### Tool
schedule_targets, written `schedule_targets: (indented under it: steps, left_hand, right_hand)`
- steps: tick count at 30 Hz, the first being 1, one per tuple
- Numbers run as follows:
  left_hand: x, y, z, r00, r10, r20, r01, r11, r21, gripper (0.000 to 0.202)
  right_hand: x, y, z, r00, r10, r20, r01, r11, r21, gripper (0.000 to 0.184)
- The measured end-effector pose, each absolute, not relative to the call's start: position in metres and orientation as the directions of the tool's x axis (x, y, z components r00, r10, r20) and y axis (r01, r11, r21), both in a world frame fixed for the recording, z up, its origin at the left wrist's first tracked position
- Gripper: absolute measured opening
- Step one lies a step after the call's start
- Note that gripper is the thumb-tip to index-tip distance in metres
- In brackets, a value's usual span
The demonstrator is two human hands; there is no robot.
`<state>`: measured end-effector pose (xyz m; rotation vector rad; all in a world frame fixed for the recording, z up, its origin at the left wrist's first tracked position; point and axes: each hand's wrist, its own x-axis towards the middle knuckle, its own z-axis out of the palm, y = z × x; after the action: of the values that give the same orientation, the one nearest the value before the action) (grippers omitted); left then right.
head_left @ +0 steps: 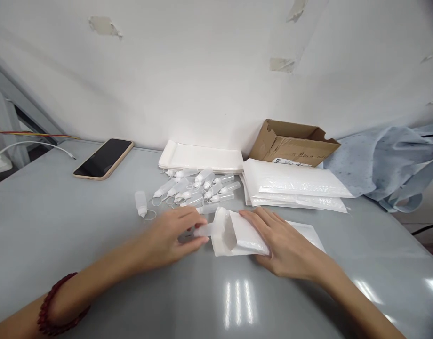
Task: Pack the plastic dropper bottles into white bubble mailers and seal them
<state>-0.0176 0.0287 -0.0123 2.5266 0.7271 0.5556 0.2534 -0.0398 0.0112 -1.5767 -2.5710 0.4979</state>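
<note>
While the left hand [170,238] pinches a small white bottle [203,230] at its mouth, the right hand [278,240] presses flat on a white padded mailer [237,235].

The mailer lies on the grey counter [96,221] with its open end towards the bottle, whose end touches that opening. Just behind the mailer sits a cluster of loose bottles [197,187], with a stack of mailers [290,186] behind and to its right, and a cardboard box [292,143] beyond that. A phone [103,158] lies well to the mailer's left.
</note>
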Motion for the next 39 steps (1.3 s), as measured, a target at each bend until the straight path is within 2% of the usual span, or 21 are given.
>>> schedule_targets:
  steps: [4,8,10,13,15,17,19,22,24,26,29,32,35,37,39]
  left_hand:
    - [-0.011,0.019,-0.018,0.829,0.454,0.326,0.343,-0.874,0.345,0.017]
    - [0.000,0.002,-0.016,0.845,0.414,0.338,0.315,-0.897,0.311,0.021]
    - [0.005,-0.006,-0.014,0.835,0.404,0.374,0.257,-0.887,0.384,0.023]
    - [0.008,-0.012,-0.008,0.818,0.423,0.389,0.119,-0.787,0.606,0.023]
    - [0.006,-0.009,-0.004,0.795,0.458,0.397,0.052,-0.705,0.708,0.022]
    - [0.001,0.000,-0.003,0.716,0.548,0.431,0.091,-0.686,0.721,0.019]
    - [-0.004,0.011,-0.007,0.626,0.645,0.439,0.255,-0.701,0.666,0.017]
    - [-0.012,0.027,-0.021,0.602,0.704,0.375,0.511,-0.702,0.497,0.016]
    - [-0.013,0.032,-0.031,0.659,0.682,0.317,0.560,-0.727,0.398,0.017]
    - [-0.013,0.034,-0.036,0.695,0.665,0.272,0.563,-0.740,0.368,0.020]
    - [-0.015,0.034,-0.029,0.659,0.728,0.191,0.585,-0.655,0.479,0.017]
    - [-0.021,0.035,-0.007,0.553,0.833,0.014,0.645,-0.439,0.626,0.014]
    - [-0.027,0.035,0.014,0.513,0.847,-0.140,0.659,-0.284,0.696,0.018]
    - [-0.026,0.032,0.021,0.575,0.802,-0.165,0.622,-0.297,0.724,0.015]
    - [-0.021,0.025,0.020,0.653,0.746,-0.131,0.578,-0.378,0.724,0.009]
  right_hand:
    - [0.241,-0.045,0.008,-0.506,0.859,-0.072,0.822,0.456,-0.340,0.071]
    - [0.230,-0.050,0.004,-0.515,0.854,-0.073,0.811,0.458,-0.363,0.074]
    - [0.226,-0.051,0.003,-0.518,0.853,-0.067,0.809,0.463,-0.361,0.074]
    - [0.224,-0.052,0.003,-0.516,0.855,-0.050,0.809,0.468,-0.356,0.072]
    - [0.225,-0.051,0.004,-0.506,0.861,-0.044,0.812,0.459,-0.360,0.071]
    - [0.229,-0.049,0.005,-0.495,0.868,-0.042,0.819,0.449,-0.358,0.071]
    - [0.233,-0.046,0.005,-0.483,0.875,-0.033,0.827,0.443,-0.345,0.070]
    - [0.239,-0.043,0.006,-0.461,0.887,-0.020,0.841,0.430,-0.329,0.069]
    - [0.241,-0.042,0.006,-0.449,0.893,-0.024,0.850,0.419,-0.321,0.070]
    - [0.242,-0.041,0.006,-0.445,0.895,-0.025,0.853,0.415,-0.315,0.070]
    - [0.244,-0.041,0.006,-0.445,0.895,-0.018,0.854,0.418,-0.310,0.071]
    - [0.246,-0.040,0.004,-0.439,0.898,-0.011,0.857,0.415,-0.306,0.071]
    - [0.248,-0.039,0.003,-0.441,0.897,-0.006,0.856,0.419,-0.302,0.073]
    - [0.247,-0.039,0.003,-0.447,0.895,-0.010,0.854,0.423,-0.301,0.073]
    - [0.244,-0.041,0.004,-0.450,0.893,-0.016,0.854,0.424,-0.302,0.073]
